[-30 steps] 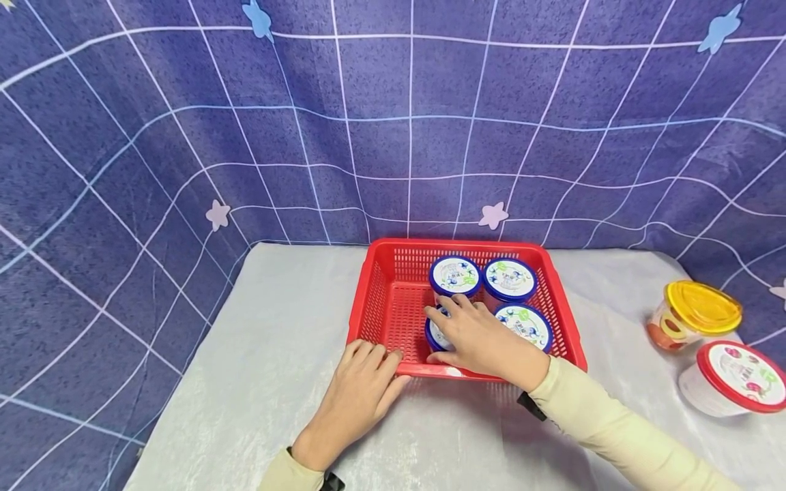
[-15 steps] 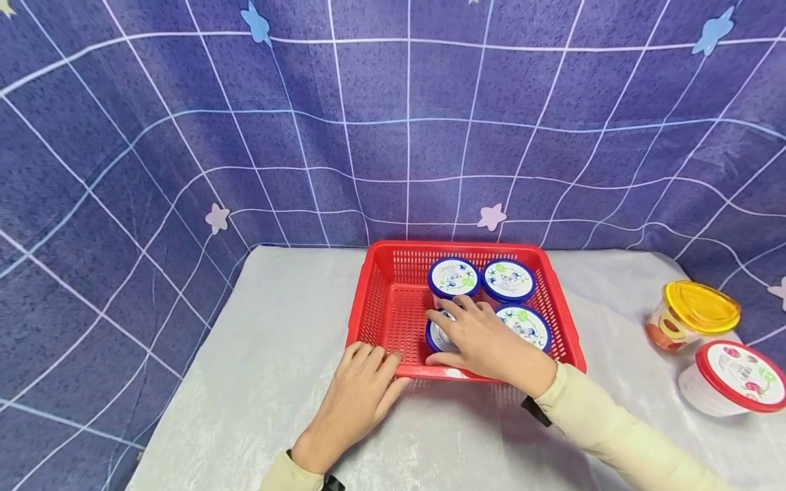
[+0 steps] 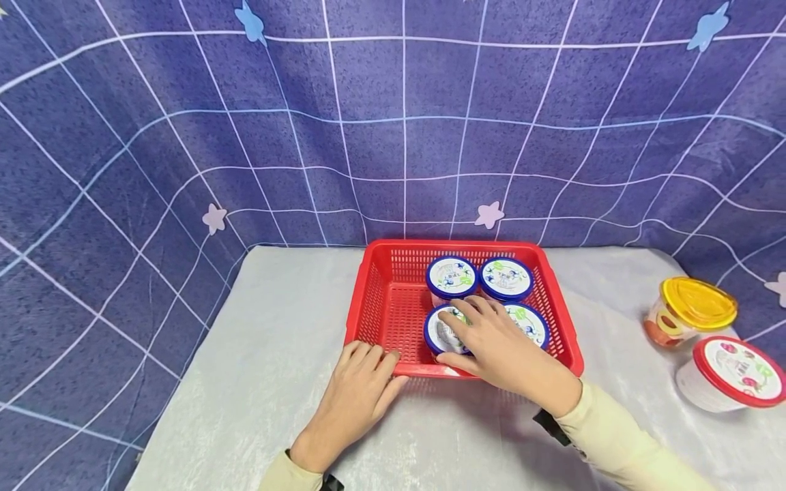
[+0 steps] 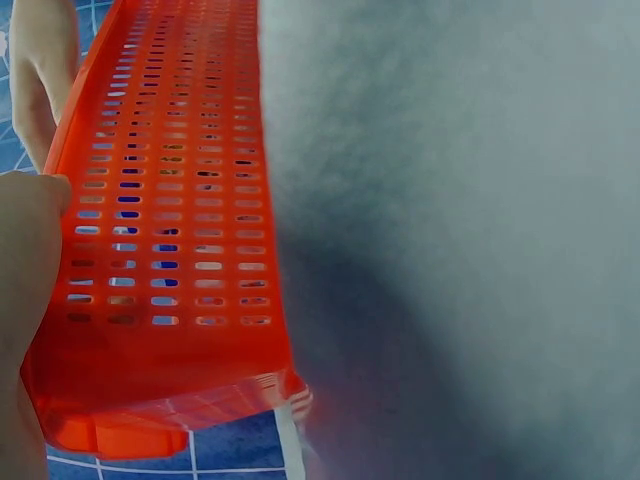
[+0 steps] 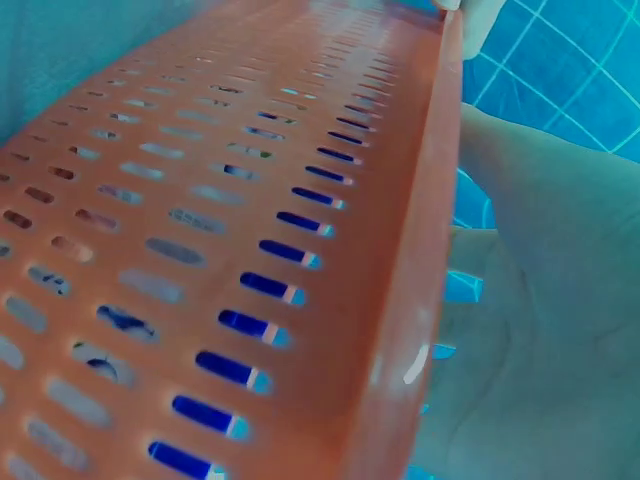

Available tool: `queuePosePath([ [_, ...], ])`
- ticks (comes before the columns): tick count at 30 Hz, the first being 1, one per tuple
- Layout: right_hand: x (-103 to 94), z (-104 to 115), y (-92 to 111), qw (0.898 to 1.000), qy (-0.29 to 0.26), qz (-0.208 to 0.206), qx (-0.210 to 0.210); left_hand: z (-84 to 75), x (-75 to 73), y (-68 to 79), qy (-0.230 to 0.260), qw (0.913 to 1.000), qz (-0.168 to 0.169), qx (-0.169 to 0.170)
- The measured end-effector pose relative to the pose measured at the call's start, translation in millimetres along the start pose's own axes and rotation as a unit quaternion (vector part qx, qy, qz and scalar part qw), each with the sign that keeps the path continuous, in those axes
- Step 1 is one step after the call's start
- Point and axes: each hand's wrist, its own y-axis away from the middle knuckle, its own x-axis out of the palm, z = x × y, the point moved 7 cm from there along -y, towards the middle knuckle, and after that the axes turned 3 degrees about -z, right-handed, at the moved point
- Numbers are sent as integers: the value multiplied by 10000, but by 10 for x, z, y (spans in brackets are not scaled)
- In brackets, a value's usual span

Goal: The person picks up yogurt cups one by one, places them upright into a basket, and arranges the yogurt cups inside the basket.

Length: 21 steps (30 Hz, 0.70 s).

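In the head view, a red plastic basket (image 3: 405,370) holds several round tubs with blue-rimmed white lids printed with blueberries. My left hand (image 3: 362,385) grips the basket's near rim at its left part, fingers over the edge and thumb outside. The right hand (image 3: 503,348) lies over the front-left tub (image 3: 443,333), its fingers spread loosely across the lid and its thumb at the lid's near edge. That hand also covers part of the front-right tub (image 3: 533,326). Behind them stand the back-left tub (image 3: 451,275) and the back-right tub (image 3: 506,277).
To the right of the basket stand a tub with a yellow lid (image 3: 700,303) and a white tub with a red-rimmed lid (image 3: 739,372). A grey-white cloth (image 3: 276,320) covers the table. Behind hangs a purple-blue curtain (image 3: 381,150) with grid lines and stars.
My right hand has shifted slightly right and its fingers have loosened, so more of the front-left lid shows. The left hand stays on the basket rim.
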Motion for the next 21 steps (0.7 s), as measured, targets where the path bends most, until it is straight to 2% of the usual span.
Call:
queuePosePath([
  [8, -141, -157, 136, 9987, -119, 170, 457, 1, -9, -8, -22, 10000, -14, -3],
  [15, -317, -358, 337, 9968, -170, -352, 691, -4, -11, -13, -49, 9999, 78, -48],
  [21, -451, -566, 540, 9930, -214, -547, 1026, -16, -10, -8, 7, 10000, -40, -10],
])
